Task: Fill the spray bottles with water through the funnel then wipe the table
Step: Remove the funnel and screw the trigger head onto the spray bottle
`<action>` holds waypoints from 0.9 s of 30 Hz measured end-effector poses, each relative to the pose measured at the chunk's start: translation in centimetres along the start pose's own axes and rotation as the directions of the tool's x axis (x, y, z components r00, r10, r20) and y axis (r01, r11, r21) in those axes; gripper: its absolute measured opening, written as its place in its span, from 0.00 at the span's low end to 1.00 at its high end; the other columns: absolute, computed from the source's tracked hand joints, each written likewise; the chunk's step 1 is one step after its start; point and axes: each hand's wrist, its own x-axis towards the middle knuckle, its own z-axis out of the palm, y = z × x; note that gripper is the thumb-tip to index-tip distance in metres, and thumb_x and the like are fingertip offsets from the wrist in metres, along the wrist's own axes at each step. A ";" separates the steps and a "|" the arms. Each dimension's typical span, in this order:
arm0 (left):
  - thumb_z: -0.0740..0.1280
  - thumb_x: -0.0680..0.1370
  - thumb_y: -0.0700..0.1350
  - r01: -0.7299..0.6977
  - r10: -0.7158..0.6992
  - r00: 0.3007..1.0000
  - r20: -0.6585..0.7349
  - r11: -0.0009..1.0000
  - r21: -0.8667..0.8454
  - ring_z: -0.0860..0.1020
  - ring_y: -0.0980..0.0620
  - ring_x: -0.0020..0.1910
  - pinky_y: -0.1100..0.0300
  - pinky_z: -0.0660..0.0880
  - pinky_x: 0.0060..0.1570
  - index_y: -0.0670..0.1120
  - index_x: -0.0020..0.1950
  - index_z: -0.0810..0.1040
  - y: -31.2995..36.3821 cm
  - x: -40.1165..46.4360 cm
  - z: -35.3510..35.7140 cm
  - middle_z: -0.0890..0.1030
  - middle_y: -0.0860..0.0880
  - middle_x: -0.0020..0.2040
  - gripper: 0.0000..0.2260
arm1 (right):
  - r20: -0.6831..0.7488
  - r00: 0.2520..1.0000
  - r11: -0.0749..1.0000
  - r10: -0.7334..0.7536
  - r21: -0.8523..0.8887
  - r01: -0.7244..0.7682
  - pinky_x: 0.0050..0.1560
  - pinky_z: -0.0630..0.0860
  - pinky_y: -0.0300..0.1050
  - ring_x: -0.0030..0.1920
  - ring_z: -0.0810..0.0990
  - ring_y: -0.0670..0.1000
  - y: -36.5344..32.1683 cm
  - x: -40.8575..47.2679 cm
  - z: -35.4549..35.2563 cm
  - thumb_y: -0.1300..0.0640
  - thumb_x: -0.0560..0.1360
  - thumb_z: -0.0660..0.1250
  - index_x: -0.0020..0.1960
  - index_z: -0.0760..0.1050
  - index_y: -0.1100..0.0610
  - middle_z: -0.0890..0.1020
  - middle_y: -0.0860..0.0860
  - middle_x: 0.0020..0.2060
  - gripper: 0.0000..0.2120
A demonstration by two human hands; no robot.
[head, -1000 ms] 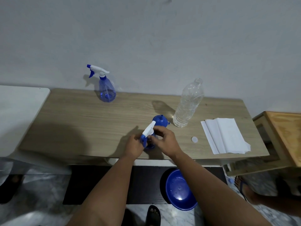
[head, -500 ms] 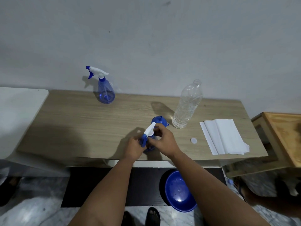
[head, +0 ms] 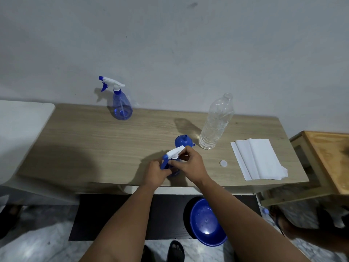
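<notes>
At the table's (head: 94, 140) near edge, about six o'clock, stands a small blue spray bottle (head: 174, 172) with a white trigger head (head: 174, 152) and blue nozzle tip, mostly hidden by both hands. The left hand (head: 155, 172) wraps the bottle's body; the right hand (head: 191, 164) pinches the trigger head from above. Just behind it, at twelve o'clock, a blue funnel (head: 184, 141) lies on the table. A second spray bottle (head: 121, 104) stands at ten o'clock, upright — some liquid shows low inside. At two o'clock a clear water bottle (head: 217, 121) stands uncapped; its fill level is unclear. Its white cap (head: 223, 163) and folded paper towels (head: 257, 158) lie at three o'clock. A blue basin (head: 206, 223) sits on the floor.
</notes>
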 end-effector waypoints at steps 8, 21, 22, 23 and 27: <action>0.79 0.70 0.42 0.028 -0.028 0.999 -0.038 1.000 0.006 0.70 0.62 0.24 0.62 0.69 0.31 0.45 0.36 0.81 0.1 0.0 0.1 0.75 0.55 0.26 0.08 | 0.029 0.999 0.996 -0.034 0.082 0.031 0.62 0.82 0.56 0.54 0.87 0.55 0.7 -0.2 -0.4 0.65 0.72 0.79 0.56 0.84 0.59 0.88 0.55 0.49 0.14; 0.78 0.71 0.41 0.028 -0.029 0.999 -0.019 0.999 -0.038 0.77 0.53 0.33 0.58 0.73 0.37 0.38 0.45 0.84 -0.3 0.2 0.2 0.83 0.41 0.36 0.08 | -0.018 1.000 0.999 0.008 0.035 -0.007 0.54 0.83 0.44 0.50 0.86 0.48 0.4 -0.1 0.5 0.59 0.69 0.83 0.54 0.80 0.58 0.87 0.52 0.47 0.18; 0.78 0.71 0.39 0.026 -0.027 0.999 -0.020 0.999 -0.047 0.78 0.53 0.35 0.58 0.74 0.37 0.38 0.46 0.85 -0.3 0.2 0.2 0.84 0.40 0.38 0.07 | -0.024 1.000 1.000 0.014 0.025 -0.013 0.53 0.82 0.42 0.49 0.86 0.47 0.3 -0.1 0.6 0.58 0.68 0.83 0.55 0.79 0.58 0.87 0.51 0.47 0.20; 0.78 0.71 0.38 0.020 -0.021 1.000 -0.021 0.998 -0.060 0.79 0.52 0.36 0.60 0.74 0.38 0.38 0.47 0.85 -0.2 0.1 0.2 0.85 0.40 0.40 0.07 | -0.015 1.000 1.000 0.014 0.027 -0.014 0.53 0.82 0.41 0.49 0.86 0.46 0.2 -0.1 0.5 0.59 0.68 0.83 0.56 0.78 0.57 0.86 0.51 0.47 0.21; 0.79 0.71 0.40 0.008 -0.009 1.000 -0.018 0.998 -0.069 0.79 0.55 0.34 0.70 0.72 0.32 0.38 0.49 0.85 -0.1 0.1 0.2 0.84 0.44 0.39 0.09 | 0.033 0.999 0.999 -0.033 0.044 0.031 0.61 0.82 0.48 0.55 0.86 0.51 0.7 -0.2 0.1 0.63 0.72 0.78 0.61 0.82 0.56 0.87 0.53 0.51 0.18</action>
